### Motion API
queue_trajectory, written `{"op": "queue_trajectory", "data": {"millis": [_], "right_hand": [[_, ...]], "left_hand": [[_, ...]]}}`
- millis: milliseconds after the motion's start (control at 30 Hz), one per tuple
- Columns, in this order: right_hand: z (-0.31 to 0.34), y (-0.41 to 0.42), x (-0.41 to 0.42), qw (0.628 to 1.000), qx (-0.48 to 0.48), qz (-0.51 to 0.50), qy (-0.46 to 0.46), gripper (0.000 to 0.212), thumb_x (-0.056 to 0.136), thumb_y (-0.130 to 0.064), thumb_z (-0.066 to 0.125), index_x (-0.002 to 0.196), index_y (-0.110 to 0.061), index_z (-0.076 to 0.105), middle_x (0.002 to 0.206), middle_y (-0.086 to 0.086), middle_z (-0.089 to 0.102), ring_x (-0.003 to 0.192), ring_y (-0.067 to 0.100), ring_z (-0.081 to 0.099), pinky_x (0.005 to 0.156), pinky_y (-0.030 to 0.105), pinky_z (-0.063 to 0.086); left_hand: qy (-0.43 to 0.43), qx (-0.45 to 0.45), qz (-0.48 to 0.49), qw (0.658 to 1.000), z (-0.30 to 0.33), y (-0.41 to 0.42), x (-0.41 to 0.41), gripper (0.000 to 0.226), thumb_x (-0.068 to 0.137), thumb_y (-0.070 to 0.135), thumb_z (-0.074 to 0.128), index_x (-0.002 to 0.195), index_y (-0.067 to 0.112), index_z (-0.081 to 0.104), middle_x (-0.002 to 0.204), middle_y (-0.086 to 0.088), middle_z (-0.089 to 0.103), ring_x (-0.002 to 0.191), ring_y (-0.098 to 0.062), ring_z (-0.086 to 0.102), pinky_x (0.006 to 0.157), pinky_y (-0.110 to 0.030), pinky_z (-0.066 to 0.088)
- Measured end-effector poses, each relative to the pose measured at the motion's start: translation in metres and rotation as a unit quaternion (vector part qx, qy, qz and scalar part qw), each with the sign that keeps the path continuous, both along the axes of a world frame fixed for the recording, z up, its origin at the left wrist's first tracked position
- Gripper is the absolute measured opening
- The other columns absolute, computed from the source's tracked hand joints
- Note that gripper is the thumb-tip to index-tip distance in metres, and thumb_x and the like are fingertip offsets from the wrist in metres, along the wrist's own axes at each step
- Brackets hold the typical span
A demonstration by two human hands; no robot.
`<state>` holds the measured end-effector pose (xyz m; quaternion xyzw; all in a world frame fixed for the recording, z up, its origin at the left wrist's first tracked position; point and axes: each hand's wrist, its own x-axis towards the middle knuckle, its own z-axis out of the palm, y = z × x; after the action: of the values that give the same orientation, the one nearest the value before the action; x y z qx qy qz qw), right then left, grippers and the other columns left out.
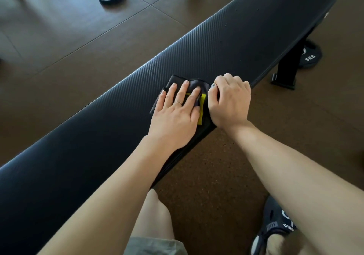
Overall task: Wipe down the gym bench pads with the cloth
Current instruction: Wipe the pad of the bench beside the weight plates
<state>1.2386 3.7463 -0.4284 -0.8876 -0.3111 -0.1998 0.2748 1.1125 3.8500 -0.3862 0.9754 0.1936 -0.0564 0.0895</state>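
Left hand [175,113] flat, fingers straight, pressing dark cloth [178,83] onto bench pad [226,44] near its 5 o'clock edge. Right hand [230,101] at cloth's 3 o'clock, fingers curled, pinching cloth edge.

You are wearing no sleeves; both forearms are showing bare down to the wrists. Your left hand [177,115] is wearing a thin ring [178,102] on one finger. Your right hand [231,101] is showing a dark-painted nail. You are wearing grey shorts [155,247], and a dark clog [275,223] with holes and white lettering on one foot.
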Motion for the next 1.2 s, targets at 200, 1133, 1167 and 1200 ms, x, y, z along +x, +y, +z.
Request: {"op": "queue_trajectory", "data": {"millis": [200, 1133, 1167, 1200], "right_hand": [[0.002, -0.006, 0.007, 0.995, -0.079, 0.045, 0.028, 0.047, 0.105, -0.041, 0.036, 0.142, -0.017, 0.051, 0.144, 0.013, 0.049, 0.136, 0.029, 0.045, 0.115, 0.046, 0.034], [-0.002, -0.004, 0.017, 0.993, -0.031, 0.045, 0.107, 0.057, 0.105, -0.035, 0.021, 0.143, -0.013, 0.057, 0.155, 0.014, 0.048, 0.149, 0.028, 0.037, 0.125, 0.045, 0.022], [0.002, -0.005, 0.018, 0.99, -0.031, 0.057, 0.128, 0.059, 0.104, -0.036, 0.019, 0.145, -0.013, 0.054, 0.156, 0.013, 0.046, 0.151, 0.028, 0.033, 0.127, 0.044, 0.019], [0.005, -0.007, 0.018, 0.986, -0.026, 0.07, 0.148, 0.06, 0.104, -0.037, 0.017, 0.148, -0.013, 0.051, 0.158, 0.013, 0.044, 0.152, 0.026, 0.03, 0.128, 0.043, 0.016]], "left_hand": [[0.017, 0.003, -0.022, 1.0, 0.006, -0.031, -0.055, 0.064, 0.105, 0.05, 0.002, 0.165, 0.029, -0.006, 0.172, -0.001, -0.015, 0.157, -0.023, -0.022, 0.128, -0.044, -0.013], [-0.011, 0.054, -0.038, 0.998, -0.006, -0.04, -0.01, 0.066, 0.109, 0.048, 0.021, 0.165, 0.019, 0.003, 0.174, -0.006, -0.002, 0.16, -0.028, -0.008, 0.129, -0.045, -0.006], [-0.019, 0.054, -0.034, 0.998, -0.008, -0.043, -0.008, 0.066, 0.11, 0.048, 0.022, 0.165, 0.018, 0.003, 0.174, -0.007, -0.002, 0.16, -0.028, -0.008, 0.128, -0.044, -0.006], [-0.029, 0.053, -0.033, 0.998, -0.008, -0.047, -0.011, 0.066, 0.11, 0.046, 0.023, 0.165, 0.017, 0.004, 0.174, -0.008, -0.001, 0.16, -0.028, -0.006, 0.128, -0.044, -0.005]]}}
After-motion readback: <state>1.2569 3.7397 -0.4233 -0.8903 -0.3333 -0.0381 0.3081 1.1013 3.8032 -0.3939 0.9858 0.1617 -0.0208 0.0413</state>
